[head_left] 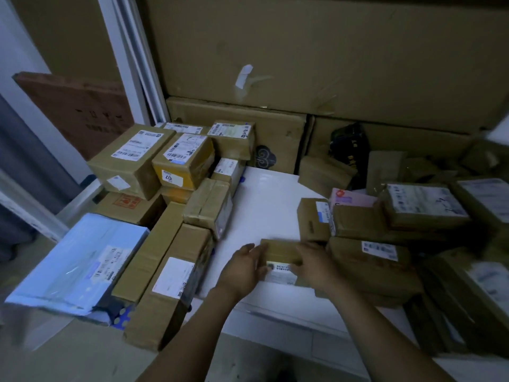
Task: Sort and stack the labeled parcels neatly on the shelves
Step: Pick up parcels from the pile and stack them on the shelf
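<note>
Cardboard-brown small parcel (279,252) lies on the white surface (264,194), near its front edge, with its label (279,269) on the face toward me. The tidy stack (176,172) stands to the left and the loose heap (385,232) is just beside the parcel on the right.

Grip: my left hand (242,267) cups the left end, fingers curved along the side and thumb at the label edge. My right hand (316,264) wraps the right end, fingers curled over the top. Both hands have hold of the parcel and nothing else.

Step in hand, as I judge it: read the label, then place.

Notes for doing it well:
- Keep the thumbs off the print, and tilt the label up toward the camera because the light is poor.
- Lift straight up before moving sideways, since the heap on the right is close enough to snag.
- Set it down flat with edges flush to its neighbours and the label outward.
</note>
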